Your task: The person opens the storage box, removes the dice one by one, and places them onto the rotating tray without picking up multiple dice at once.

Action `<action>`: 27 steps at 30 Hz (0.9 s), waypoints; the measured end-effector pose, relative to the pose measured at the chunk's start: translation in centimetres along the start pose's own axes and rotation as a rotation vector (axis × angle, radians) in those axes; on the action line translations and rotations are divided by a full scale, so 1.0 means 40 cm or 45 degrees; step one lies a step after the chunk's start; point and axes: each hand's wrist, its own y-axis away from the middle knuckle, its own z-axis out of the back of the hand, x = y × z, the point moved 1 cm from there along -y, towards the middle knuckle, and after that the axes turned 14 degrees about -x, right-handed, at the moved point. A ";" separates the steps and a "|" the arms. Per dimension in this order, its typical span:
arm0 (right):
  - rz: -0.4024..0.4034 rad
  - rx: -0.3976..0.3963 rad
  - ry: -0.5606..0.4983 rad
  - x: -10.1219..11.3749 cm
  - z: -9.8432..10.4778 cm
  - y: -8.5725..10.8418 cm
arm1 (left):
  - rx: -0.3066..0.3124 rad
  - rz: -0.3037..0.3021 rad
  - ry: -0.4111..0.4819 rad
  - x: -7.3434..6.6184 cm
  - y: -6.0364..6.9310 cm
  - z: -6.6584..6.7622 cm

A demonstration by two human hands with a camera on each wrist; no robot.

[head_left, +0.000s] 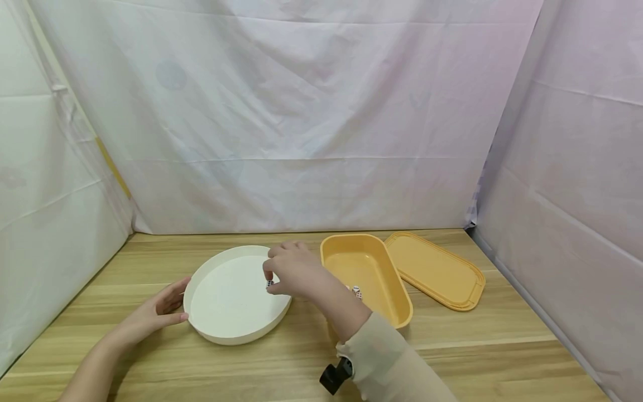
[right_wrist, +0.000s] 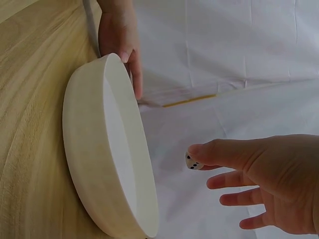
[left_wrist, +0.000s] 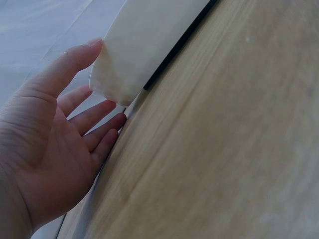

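A small white die with dark dots [right_wrist: 193,162] is pinched between thumb and forefinger of my right hand [head_left: 293,269]; the other fingers spread apart in the right wrist view. The die is above the right part of a round white tray [head_left: 236,293]. My left hand [head_left: 150,312] rests against the tray's left side. In the left wrist view, the left thumb and fingertips touch the tray's outer wall [left_wrist: 129,50], with the palm visible. Several more dice [head_left: 357,291] lie in a yellow box [head_left: 402,301], partly hidden by my right forearm.
A yellow lid [head_left: 437,271] lies right of the box, one end beside its rim. The wooden table [head_left: 502,357] meets pale cloth [head_left: 301,111] at the back and sides. A black device [head_left: 336,375] sits at my right wrist.
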 end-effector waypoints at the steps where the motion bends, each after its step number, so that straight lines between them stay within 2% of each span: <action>1: 0.001 0.001 0.005 0.003 -0.003 -0.002 | 0.001 0.001 0.002 0.000 0.000 0.000; 15: 0.026 0.001 0.035 0.041 -0.045 -0.033 | -0.004 -0.005 -0.005 0.001 0.000 -0.001; 27: -0.051 -0.027 0.027 0.050 -0.071 -0.043 | 0.005 0.024 0.001 0.000 0.001 0.000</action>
